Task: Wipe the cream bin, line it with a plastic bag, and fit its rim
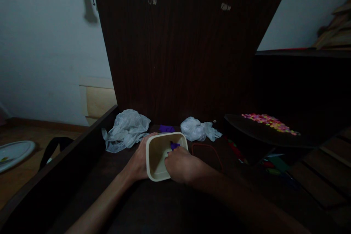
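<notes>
A cream-coloured square container (153,159) is tilted with its opening towards me above the dark surface. My left hand (140,159) is wrapped round its left side and holds it. Inside the opening, at the right, my right hand (179,164) is closed on a purple cloth (174,146), which shows above the fingers. Another purple piece (166,128) lies behind the container. The container's far inner wall is partly hidden by my right hand.
Crumpled plastic bags lie at the left (127,129) and right (199,129) behind the container. A reddish loop (207,145) is at its right. Pink and yellow pieces (270,122) rest on a dark shelf. A raised dark edge (63,157) runs along the left.
</notes>
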A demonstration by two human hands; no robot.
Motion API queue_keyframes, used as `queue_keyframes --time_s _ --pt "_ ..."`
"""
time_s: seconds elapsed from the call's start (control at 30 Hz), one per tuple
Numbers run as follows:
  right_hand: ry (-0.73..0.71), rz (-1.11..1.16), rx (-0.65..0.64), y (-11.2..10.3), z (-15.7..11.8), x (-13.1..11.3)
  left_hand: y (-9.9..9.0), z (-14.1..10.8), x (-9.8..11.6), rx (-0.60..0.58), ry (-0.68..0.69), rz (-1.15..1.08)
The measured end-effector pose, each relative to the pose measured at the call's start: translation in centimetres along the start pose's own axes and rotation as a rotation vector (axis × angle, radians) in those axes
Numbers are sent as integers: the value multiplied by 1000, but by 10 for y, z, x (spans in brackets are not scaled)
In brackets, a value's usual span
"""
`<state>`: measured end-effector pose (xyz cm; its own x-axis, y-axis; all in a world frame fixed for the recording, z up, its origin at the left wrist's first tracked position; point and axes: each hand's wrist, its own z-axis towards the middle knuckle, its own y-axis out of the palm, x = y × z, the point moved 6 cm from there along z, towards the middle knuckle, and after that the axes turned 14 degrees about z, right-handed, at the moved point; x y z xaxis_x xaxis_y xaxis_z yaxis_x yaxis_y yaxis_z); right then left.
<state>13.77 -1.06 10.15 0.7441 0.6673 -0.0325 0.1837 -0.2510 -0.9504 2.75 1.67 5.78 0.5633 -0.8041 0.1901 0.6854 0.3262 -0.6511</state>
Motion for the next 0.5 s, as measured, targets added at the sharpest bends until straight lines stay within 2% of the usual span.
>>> queue_keyframes --time_s 0.07,0.13,0.23,0.37,0.5 --pt "47 97 -36 -7 -17 0 0 0 -1 -3 -8 12" --pt "81 193 -4 -14 -32 3 -1 1 -2 9 -16 28" --pt "44 292 71 -18 -45 8 -3 2 -2 38 4 59" --pt "-52 138 99 -3 -41 12 -6 3 0 64 -11 52" --pt "-212 -62 281 4 -37 11 -5 2 -3 39 -55 43"
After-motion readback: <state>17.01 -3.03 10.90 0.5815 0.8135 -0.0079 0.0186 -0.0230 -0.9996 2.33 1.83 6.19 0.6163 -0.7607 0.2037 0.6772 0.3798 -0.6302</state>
